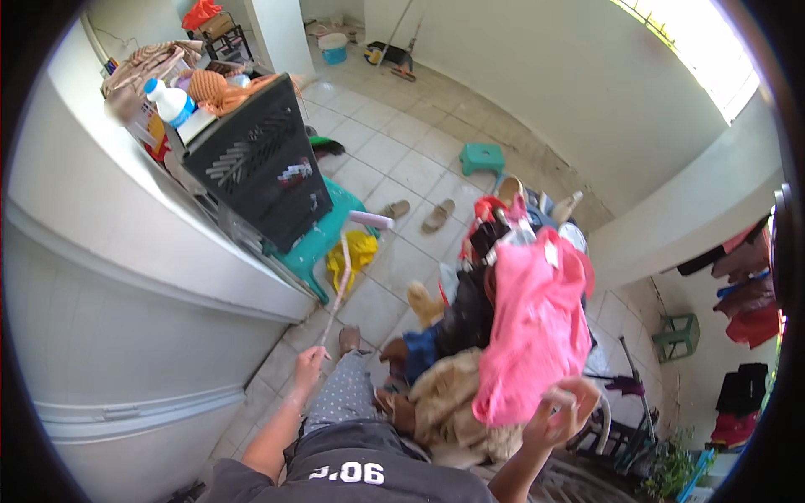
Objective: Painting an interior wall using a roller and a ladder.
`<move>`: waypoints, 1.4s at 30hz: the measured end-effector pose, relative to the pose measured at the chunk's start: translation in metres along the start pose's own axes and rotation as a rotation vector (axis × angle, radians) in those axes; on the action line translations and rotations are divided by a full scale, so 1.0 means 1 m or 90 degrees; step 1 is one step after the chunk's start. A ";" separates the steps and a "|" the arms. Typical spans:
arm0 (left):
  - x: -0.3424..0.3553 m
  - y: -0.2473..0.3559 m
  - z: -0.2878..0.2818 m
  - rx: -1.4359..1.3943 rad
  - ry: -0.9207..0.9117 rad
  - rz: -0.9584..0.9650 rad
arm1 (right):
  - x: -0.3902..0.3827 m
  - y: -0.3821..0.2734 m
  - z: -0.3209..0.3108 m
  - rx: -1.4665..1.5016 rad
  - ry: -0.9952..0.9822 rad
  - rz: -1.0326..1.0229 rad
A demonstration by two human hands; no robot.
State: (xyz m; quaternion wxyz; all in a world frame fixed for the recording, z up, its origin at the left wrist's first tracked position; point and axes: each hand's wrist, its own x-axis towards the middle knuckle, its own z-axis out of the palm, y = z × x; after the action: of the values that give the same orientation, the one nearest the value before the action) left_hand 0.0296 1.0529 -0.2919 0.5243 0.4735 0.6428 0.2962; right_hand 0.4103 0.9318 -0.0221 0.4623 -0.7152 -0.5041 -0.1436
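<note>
My left hand [309, 362] is closed on a thin pale stick [337, 300], which rises toward a lilac-pink cylindrical piece [371, 220] near a teal plastic chair [340, 201]. My right hand [560, 407] is loosely curled with gaps between the fingers, and I see nothing in it. It is at the lower end of a bright pink garment [532, 323], lying on a heap of dark, beige [453, 394] and red clothes. A yellow cloth [356, 256] is on the tiles beside the chair.
A black crate [251, 168] stands on the chair, with a bottle and cloths around its top. A white wall [101, 318] borders my left. Sandals [436, 216], a teal stool [481, 157], bucket [333, 49] and brooms are ahead. Hanging clothes [742, 310] and a green stool [675, 337] are right.
</note>
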 end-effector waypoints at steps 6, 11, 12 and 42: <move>0.158 0.056 0.020 -0.028 -0.228 -0.047 | 0.046 -0.070 0.132 0.087 -0.167 0.034; 0.264 0.124 0.025 -0.020 -0.353 -0.029 | 0.101 -0.111 0.242 0.156 -0.293 0.213; 0.280 0.141 0.028 -0.037 -0.393 -0.066 | 0.107 -0.113 0.262 0.153 -0.326 0.206; 0.693 0.529 0.210 -0.334 -0.249 0.009 | 0.457 0.114 0.730 0.428 -1.029 0.334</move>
State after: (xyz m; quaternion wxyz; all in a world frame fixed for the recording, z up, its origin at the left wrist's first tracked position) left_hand 0.3865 1.8649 -0.1585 0.7397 0.3745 0.4287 0.3589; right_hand 0.5231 1.7816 -0.1622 0.1700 -0.5173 -0.5112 0.6650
